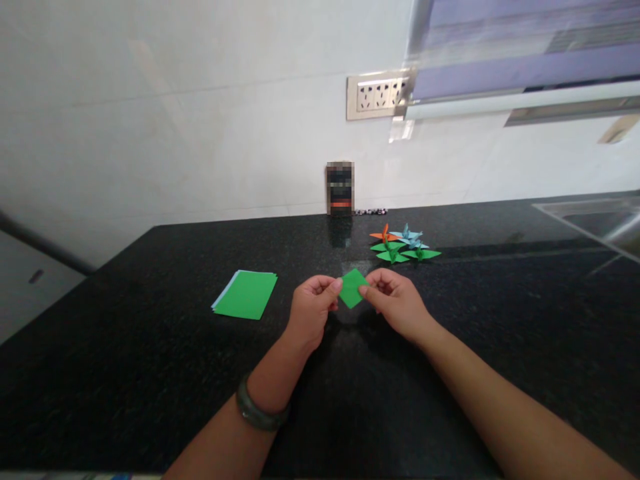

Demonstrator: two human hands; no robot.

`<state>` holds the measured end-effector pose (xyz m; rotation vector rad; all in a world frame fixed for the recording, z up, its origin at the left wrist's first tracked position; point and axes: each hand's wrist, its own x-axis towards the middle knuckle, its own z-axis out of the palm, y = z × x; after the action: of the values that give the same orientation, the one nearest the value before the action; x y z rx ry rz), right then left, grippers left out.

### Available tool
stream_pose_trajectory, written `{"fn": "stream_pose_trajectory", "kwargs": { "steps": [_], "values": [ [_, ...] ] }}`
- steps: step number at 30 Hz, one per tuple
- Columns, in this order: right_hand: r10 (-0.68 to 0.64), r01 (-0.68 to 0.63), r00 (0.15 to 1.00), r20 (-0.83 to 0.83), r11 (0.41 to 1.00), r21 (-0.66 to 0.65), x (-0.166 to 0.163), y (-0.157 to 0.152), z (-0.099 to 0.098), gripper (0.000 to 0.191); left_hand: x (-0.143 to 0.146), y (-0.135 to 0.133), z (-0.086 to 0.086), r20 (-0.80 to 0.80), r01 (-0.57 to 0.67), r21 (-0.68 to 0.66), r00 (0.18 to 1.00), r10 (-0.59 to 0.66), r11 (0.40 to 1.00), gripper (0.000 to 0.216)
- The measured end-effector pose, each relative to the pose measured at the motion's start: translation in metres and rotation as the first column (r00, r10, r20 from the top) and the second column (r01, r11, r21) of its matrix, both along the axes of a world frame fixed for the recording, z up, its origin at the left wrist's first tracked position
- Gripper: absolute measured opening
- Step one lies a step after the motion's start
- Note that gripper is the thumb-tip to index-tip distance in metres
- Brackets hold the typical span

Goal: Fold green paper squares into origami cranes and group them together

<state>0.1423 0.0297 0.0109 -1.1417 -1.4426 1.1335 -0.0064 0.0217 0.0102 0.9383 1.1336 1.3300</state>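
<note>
A small green folded paper, turned like a diamond, is pinched between my two hands over the dark countertop. My left hand grips its left corner with thumb and fingers. On the opposite corner, my right hand has its thumb pressed on the front face. The fingers behind the paper are partly hidden. Beyond my right hand lies a group of folded paper cranes: several green ones, an orange one and light blue ones.
To the left is a stack of green paper sheets with a light blue edge showing. A blurred-out dark phone-like object leans on the wall beside a beaded strand. A wall socket is above; a sink edge is at right.
</note>
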Motion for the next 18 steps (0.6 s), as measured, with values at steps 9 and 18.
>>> {"fn": "stream_pose_trajectory", "kwargs": {
  "steps": [9,18],
  "values": [
    [-0.038,0.043,0.989,-0.144,0.999,0.03,-0.002,0.003,0.004,0.03,0.008,-0.012,0.0,-0.11,0.257,-0.077,0.958,-0.265,0.963,0.022],
    [-0.053,0.04,0.979,-0.198,0.997,-0.07,0.002,0.007,-0.003,0.03,0.006,-0.007,0.0,0.149,0.171,-0.038,0.975,-0.163,0.985,0.029]
  ]
}}
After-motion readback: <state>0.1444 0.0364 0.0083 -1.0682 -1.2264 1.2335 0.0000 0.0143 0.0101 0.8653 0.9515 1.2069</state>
